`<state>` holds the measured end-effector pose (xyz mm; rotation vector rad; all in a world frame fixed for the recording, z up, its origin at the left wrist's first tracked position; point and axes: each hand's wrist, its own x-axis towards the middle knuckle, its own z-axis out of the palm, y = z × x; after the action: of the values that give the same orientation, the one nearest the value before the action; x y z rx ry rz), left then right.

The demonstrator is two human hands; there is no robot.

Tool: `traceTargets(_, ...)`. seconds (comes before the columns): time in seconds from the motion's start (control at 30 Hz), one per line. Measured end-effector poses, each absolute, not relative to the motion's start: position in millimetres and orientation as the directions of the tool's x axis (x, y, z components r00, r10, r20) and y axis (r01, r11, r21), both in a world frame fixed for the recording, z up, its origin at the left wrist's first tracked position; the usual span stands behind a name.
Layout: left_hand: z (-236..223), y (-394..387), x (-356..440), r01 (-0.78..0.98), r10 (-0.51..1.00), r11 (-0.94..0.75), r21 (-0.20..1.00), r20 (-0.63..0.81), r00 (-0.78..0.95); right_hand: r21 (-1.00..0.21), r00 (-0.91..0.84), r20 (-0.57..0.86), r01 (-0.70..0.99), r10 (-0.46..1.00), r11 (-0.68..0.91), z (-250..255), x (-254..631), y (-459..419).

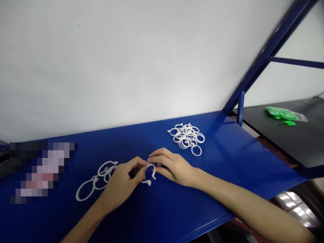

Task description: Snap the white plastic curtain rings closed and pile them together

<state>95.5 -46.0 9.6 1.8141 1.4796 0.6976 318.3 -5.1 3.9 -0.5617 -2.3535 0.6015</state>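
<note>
An opened white plastic curtain ring (153,171) is between my hands, its gap facing down and right. My left hand (124,179) pinches its upper left side between thumb and fingers. From the right, my right hand (174,167) closes on the ring's top with bent fingers and thumb; the exact contact is partly hidden. Beside my left hand lie several loose white rings (85,190), some partly covered by it. Farther back, right of centre, a pile of white rings (187,136) with small knobs rests on the blue table (141,135).
A pale wall (126,67) rises behind the table. At the left lies a pixelated object (43,172). A blue metal frame (263,57) stands at the right; beyond it, a black table (291,141) bears a clear bag of green pieces (286,114). A dark stool (293,206) is below.
</note>
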Motion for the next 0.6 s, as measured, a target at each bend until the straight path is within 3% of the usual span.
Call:
traceTargets(0.13, 10.1, -46.1, 97.2, 0.554, 0.964, -0.068, 0.83, -0.089, 0.251, -0.589, -0.686, 0.538, 0.109, 0.489, 0.801, 4.5, 317.8, -6.3)
traceTargets(0.3, 2.9, -46.5, 97.3, 0.44, 0.985, -0.134, 0.888, 0.073, 0.153, -0.66, -0.523, 0.553, 0.2, 0.648, 0.724, 2.2, 316.6, -7.7)
traceTargets(0.47, -1.3, -47.6, 98.6, 0.583, 0.978, -0.193, 0.789, 0.106, 0.18, -0.674, -0.477, 0.536, 0.255, 0.696, 0.694, -1.3, 316.2, -6.8)
traceTargets(0.6, -2.0, -48.1, 100.2, 0.637, 0.975, -0.214, 0.74, 0.125, 0.183, -0.615, -0.577, 0.556, 0.198, 0.598, 0.763, -1.8, 316.5, -8.0)
